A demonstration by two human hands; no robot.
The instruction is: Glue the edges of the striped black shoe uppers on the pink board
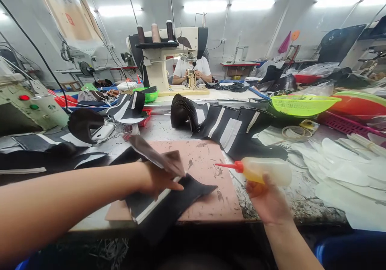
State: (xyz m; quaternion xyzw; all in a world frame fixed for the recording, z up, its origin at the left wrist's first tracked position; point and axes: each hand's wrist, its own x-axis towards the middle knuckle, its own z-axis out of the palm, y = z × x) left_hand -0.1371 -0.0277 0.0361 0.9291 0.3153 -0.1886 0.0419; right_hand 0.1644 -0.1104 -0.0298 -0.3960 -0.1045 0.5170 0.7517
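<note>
Black material (193, 191) with a white strip (152, 207) lies over the pink board (208, 205) on the desk (157, 127). The left hand (161, 179) touches the material, its grip impossible to tell; the right hand (267, 201) has its grip closed around a red-nozzled bottle (274, 169), nearly level.

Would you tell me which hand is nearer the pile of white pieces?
Right. The right hand, holding the bottle, is just left of the white pile; the left hand is farther off, over the pink board.
</note>
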